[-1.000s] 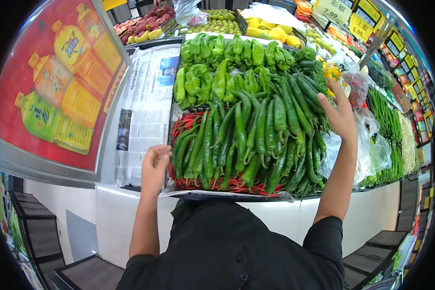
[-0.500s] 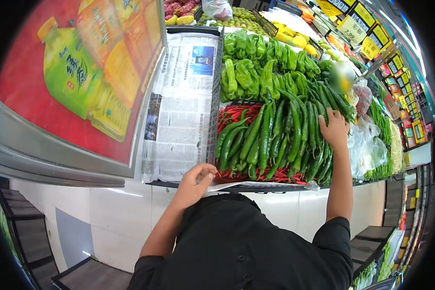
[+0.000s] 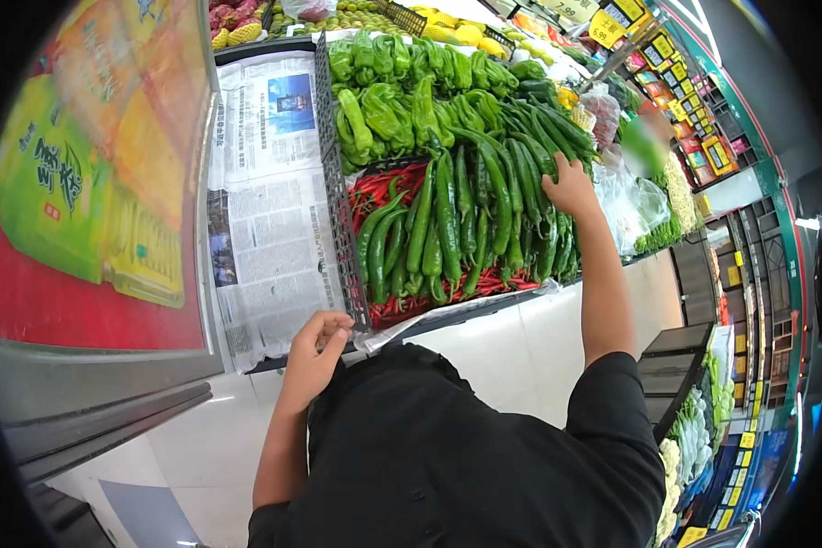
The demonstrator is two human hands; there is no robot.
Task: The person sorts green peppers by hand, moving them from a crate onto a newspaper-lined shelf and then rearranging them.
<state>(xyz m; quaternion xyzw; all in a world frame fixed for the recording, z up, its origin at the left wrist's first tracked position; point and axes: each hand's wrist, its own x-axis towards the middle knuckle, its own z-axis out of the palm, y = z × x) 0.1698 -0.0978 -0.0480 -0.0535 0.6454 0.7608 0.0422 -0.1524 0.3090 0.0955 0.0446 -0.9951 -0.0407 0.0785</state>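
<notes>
Long green peppers [image 3: 445, 215] lie in rows over thin red chilies [image 3: 388, 187], with wider light-green peppers [image 3: 397, 119] behind them. My right hand [image 3: 571, 187] rests on the right end of the long green peppers, fingers apart and bent over them. At the near left corner of the chilies, my left hand [image 3: 318, 345] is beside the black crate wall [image 3: 336, 210], its fingers curled and the thumb apart from them. Nothing shows inside the left hand.
Newspaper [image 3: 265, 210] lines the section on the left, next to a large red panel with a bottle picture [image 3: 82, 210]. Clear plastic bags [image 3: 626, 201] lie right of the peppers. Yellow fruit [image 3: 466, 35] and price signs [image 3: 605, 27] stand farther back.
The view has turned to the right, so the display appears shifted left and tilted. My right hand stays on the peppers, and my left hand remains near the front corner.
</notes>
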